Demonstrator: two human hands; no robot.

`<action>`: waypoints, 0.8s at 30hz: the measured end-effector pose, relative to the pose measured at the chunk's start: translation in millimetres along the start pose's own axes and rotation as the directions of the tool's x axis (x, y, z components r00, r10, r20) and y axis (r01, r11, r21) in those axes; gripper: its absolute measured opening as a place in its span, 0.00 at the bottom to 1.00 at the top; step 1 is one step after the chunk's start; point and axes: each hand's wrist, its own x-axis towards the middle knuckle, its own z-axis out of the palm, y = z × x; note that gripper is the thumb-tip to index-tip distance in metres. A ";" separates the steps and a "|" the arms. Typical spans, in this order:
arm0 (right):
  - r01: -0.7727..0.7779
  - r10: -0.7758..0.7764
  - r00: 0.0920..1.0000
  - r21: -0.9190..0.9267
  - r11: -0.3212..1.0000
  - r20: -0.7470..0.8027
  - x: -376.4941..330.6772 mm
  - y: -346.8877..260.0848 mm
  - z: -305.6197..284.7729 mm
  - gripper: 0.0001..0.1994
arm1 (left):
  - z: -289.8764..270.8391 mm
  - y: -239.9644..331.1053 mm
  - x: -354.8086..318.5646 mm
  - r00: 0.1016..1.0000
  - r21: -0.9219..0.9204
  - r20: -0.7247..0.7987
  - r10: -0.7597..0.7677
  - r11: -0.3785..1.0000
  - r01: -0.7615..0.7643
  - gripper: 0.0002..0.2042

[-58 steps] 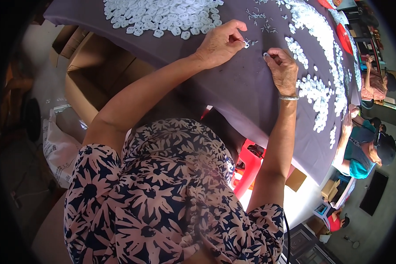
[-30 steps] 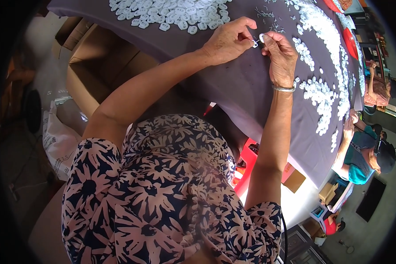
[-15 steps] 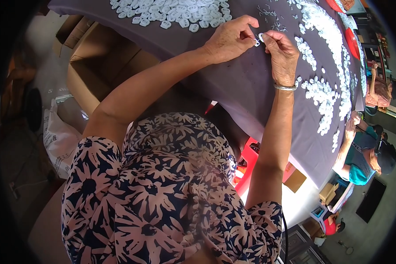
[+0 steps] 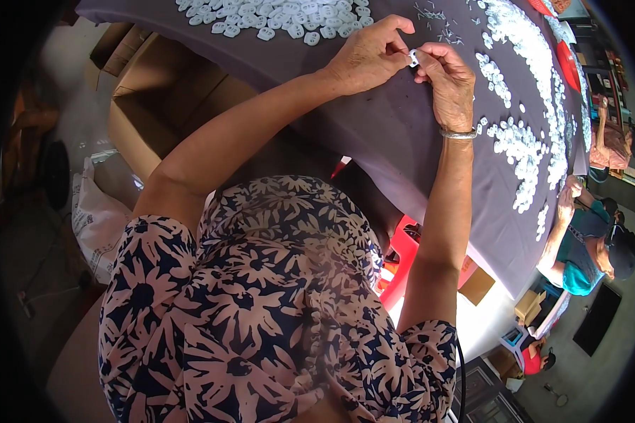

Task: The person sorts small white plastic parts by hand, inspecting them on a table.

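My left hand [image 4: 371, 56] and my right hand [image 4: 450, 83] meet over the cloth-covered table, thumbs and fingertips pinched. Between them sits a small white plastic piece [image 4: 413, 58] with a dark opening, gripped from both sides. Fingertips cover part of it, so I cannot make out whether it is one part or two pressed together. Left of my hands, at the far edge of view, lies a heap of flat white plastic pieces with holes [image 4: 289, 15]. Beyond my hands, thin small metal-looking pins [image 4: 441, 25] are scattered. Small round white pieces [image 4: 518, 151] spread along the right.
Dark purple-grey cloth [image 4: 374, 134] covers the table. An open cardboard box [image 4: 137, 116] stands on the left below the table edge, with a white sack [image 4: 95, 218] nearby. A red stool [image 4: 402, 257] is under the table. Co-workers [image 4: 578, 247] sit along the right side.
My right hand has moved slightly up and left, bringing its white round piece against the piece in my left fingertips. My left hand has risen a little.
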 end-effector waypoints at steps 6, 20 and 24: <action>0.063 -0.059 0.995 -0.047 0.997 0.085 -2.1 3.2 -0.8 0.09 | -2.4 -0.2 -0.9 0.996 -0.014 0.057 -0.064 0.998 0.065 0.18; 0.223 -0.227 0.973 -0.332 0.916 0.027 -10.2 9.1 3.3 0.13 | -5.5 0.8 0.2 0.989 -0.068 0.111 -0.099 0.992 0.107 0.17; 0.305 -0.318 0.948 -0.366 0.879 0.026 -12.5 -2.1 7.4 0.13 | -6.4 14.2 -0.8 0.980 -0.157 0.114 -0.162 0.971 0.179 0.15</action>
